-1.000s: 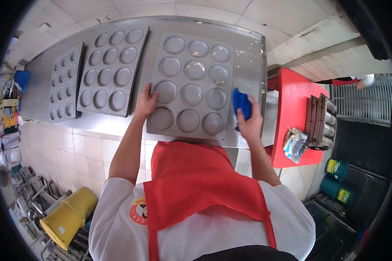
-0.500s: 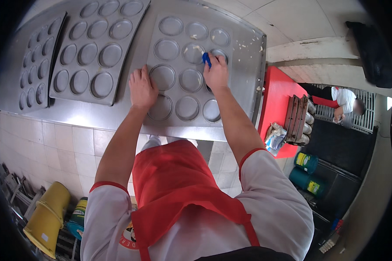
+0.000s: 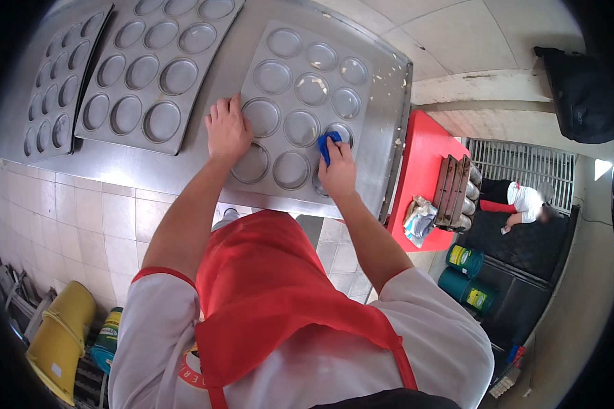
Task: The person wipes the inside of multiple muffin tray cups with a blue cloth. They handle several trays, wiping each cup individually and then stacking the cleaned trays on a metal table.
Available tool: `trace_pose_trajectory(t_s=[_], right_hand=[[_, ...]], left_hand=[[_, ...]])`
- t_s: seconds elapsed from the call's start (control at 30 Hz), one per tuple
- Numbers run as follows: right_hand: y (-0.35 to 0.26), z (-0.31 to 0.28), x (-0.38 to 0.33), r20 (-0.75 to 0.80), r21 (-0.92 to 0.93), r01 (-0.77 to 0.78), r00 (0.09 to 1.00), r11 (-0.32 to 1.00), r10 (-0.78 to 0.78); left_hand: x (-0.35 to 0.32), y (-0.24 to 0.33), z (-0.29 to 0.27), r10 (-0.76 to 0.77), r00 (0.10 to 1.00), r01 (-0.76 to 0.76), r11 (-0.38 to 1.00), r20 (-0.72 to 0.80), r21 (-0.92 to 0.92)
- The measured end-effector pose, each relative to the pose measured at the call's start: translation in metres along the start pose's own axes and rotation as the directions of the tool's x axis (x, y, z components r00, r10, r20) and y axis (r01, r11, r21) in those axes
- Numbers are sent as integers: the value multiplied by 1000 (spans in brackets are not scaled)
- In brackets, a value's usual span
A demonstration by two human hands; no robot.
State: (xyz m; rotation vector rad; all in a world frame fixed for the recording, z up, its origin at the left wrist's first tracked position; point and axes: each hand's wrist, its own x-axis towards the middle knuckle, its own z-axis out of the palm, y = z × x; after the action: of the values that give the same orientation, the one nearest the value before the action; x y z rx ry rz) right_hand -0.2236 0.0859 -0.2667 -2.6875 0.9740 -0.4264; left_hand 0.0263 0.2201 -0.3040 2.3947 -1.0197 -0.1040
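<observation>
Twelve round cups, grey metal baking tray [image 3: 300, 102], blue cloth [image 3: 327, 145]

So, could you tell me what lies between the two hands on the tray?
In the head view, only the baking tray's own round cups lie between the left hand and the right hand, which grips a blue cloth.

this is a commercial bakery kitchen. a long stainless steel worktable [image 3: 389, 136] carries several grey metal baking trays with round moulds [image 3: 300, 102], side by side up to its edges. the person wears a red apron [image 3: 266, 300]. tiled floor, a red side table [image 3: 426, 157] and a yellow plastic bucket [image 3: 58, 341] fit such a workplace.
</observation>
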Motion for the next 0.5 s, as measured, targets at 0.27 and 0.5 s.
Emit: trace_pose_trajectory(t_s=[0.27,0.5], right_hand=[[-103,35,6,127,250,113,981,962,-148],[-18,-15,-44,144,84,-59,989,995,46]], left_hand=[[4,-1,4,42,999,-43,998,35,34],[-1,3,0,32,998,-31,999,47,-5]])
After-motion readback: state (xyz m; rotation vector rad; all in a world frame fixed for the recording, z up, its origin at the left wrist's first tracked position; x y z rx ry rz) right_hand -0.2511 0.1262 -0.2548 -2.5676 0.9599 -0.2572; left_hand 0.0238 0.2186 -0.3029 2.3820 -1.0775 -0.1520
